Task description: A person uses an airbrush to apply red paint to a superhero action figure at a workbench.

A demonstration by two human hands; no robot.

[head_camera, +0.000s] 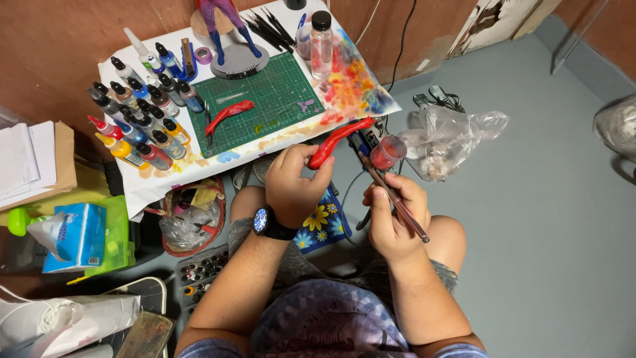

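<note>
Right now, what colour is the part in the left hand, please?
Glossy red part, held by the left hand; head view.

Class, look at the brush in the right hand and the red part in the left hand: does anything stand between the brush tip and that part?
Nothing visible does. The right hand holds the brush with its tip near the small red paint cup, just right of the red part gripped by the left hand; only open air separates them.

Grey-blue floor [530, 219] meets a brown, perhaps wooden, wall [59, 40].
</note>
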